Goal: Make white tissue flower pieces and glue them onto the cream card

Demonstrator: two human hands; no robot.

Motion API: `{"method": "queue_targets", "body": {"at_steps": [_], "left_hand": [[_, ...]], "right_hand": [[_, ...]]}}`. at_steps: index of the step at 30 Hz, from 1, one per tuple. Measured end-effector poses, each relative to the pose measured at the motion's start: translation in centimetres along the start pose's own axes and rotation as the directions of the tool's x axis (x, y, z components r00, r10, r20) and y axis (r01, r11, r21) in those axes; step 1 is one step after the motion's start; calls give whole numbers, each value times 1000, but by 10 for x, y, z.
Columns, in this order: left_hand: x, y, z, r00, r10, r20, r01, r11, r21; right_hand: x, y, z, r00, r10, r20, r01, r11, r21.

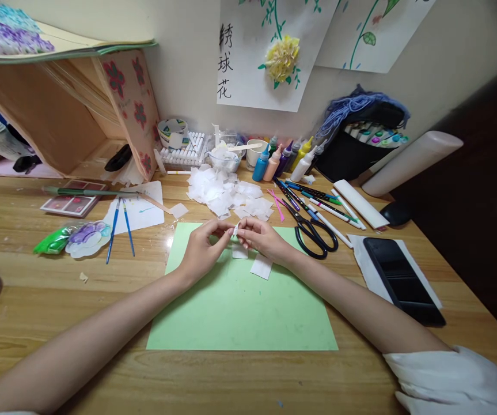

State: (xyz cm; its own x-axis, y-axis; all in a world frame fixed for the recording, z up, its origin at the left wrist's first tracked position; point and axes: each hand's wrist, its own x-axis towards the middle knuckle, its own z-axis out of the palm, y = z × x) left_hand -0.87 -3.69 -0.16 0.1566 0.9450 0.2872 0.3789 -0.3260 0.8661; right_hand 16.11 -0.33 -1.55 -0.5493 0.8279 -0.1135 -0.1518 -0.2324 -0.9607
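Over the upper part of a light green sheet of paper (239, 311), my left hand (205, 245) and my right hand (265, 237) meet fingertip to fingertip. Both are closed in a pinch on a small piece of white paper (236, 230), mostly covered by the fingers. Just below the fingertips lies a white paper square (240, 251), partly hidden. Another white paper square (261, 267) rests on the green sheet under my right hand. Beyond the hands is a loose pile of white paper pieces (217, 190). Black-handled scissors (313, 233) lie to the right of my right hand.
Paint bottles (273, 164) stand along the wall, with several pens (313, 199) before them. A phone (403, 279) lies at right. On the left are paintbrushes (127, 227), a green packet (53, 241) and a cardboard box (131, 109). A roll of tape (173, 134) sits at the back.
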Motion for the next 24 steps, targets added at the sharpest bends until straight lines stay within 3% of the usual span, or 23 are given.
{"method": "queue_targets", "body": {"at_steps": [5, 24], "left_hand": [[-2, 3, 0, 997, 77, 14, -77, 997, 0], [-2, -3, 2, 993, 108, -47, -107, 994, 33]], "right_hand": [[0, -1, 1, 999, -5, -36, 6, 999, 36], [0, -6, 4, 999, 47, -25, -45, 996, 77]]}}
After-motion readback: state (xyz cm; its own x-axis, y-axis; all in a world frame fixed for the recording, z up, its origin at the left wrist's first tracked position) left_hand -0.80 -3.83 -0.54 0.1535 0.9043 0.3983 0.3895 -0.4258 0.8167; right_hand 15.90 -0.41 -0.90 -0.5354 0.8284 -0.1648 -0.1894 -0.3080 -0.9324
